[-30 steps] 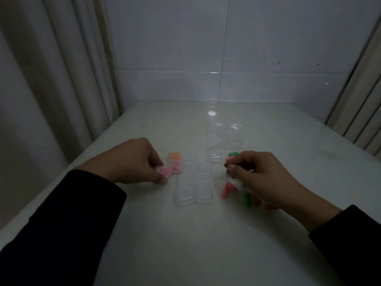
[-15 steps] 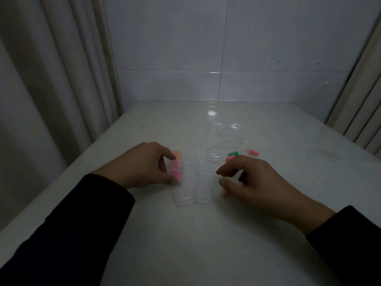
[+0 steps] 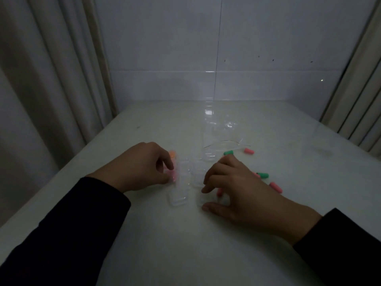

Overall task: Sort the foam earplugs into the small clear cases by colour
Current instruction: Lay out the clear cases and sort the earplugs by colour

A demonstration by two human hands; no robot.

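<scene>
On table (image 3: pixel 185 244): white, smooth, dimly lit; everything is sitting near its middle.
Left hand (image 3: pixel 142 168): fingers curling, thumb and forefinger pinching the pink-filled case (image 3: pixel 172 174) at the left end of the cluster.
Right hand (image 3: pixel 243 193): fingers bending over the right side of the cluster, thumb lying flat on the table; whether it is gripping anything, cannot tell.
Hands: lying apart, one at each side of the cases.
Cases (image 3: pixel 178 198): small, clear, rounded-square plastic, sitting in two rows between the hands; edges are blurring together, so exact count cannot be told, roughly six.
Filled cases: two showing colour, one holding pink, one holding orange (image 3: pixel 172 154) just behind it.
Green plugs (image 3: pixel 228 152): two, foam, bullet-shaped; one lying behind the right hand, one (image 3: pixel 262 174) lying to its right.
Pink plugs (image 3: pixel 248 151): at least three loose; one lying far right of the green, one (image 3: pixel 276 187) lying beside the wrist, one (image 3: pixel 219 191) peeking out under the fingers.
Bag (image 3: pixel 222 139): clear, crinkly plastic, lying behind the cases.
Sleeves (image 3: pixel 72 230): two, dark, covering both forearms.
</scene>
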